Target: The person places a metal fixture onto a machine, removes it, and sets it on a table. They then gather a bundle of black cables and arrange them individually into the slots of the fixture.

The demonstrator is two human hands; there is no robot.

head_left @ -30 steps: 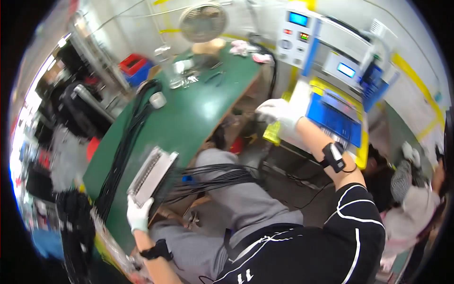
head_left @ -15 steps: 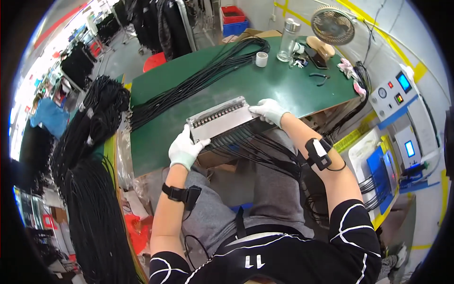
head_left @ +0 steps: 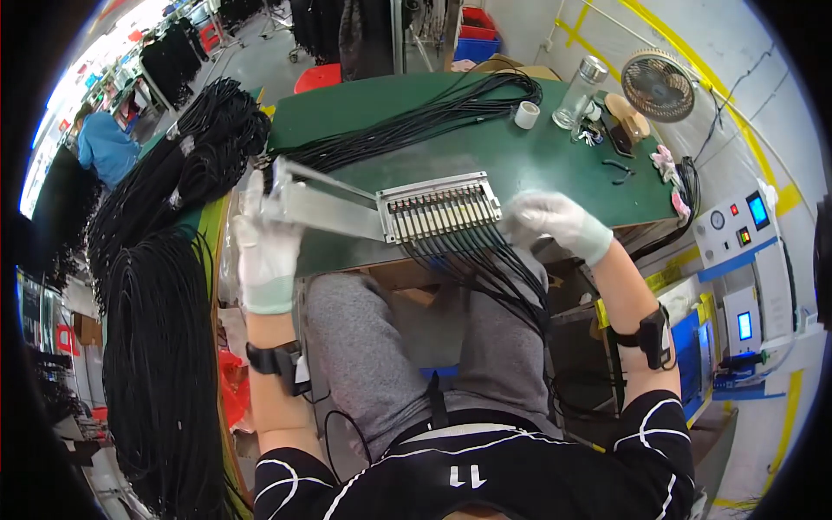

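A metal fixture lies on the green table, its row of slots filled with pale connector ends. Black cables run from it over the table's near edge toward my lap. A flat metal cover is swung out to the left of the fixture, smeared by motion. At the cover's far-left end, my gloved left hand seems to hold its edge between thumb and fingers. My gloved right hand hovers beside the fixture's right end; its fingertips are blurred.
Bundled black cables hang along the left. More cables cross the green table. A tape roll, glass bottle, pliers and fan are at the far right. A control panel stands to the right.
The cover has swung from over the fixture out to the left with my left hand, baring the connector row. My right hand has shifted right, off the fixture. The view has turned slightly.
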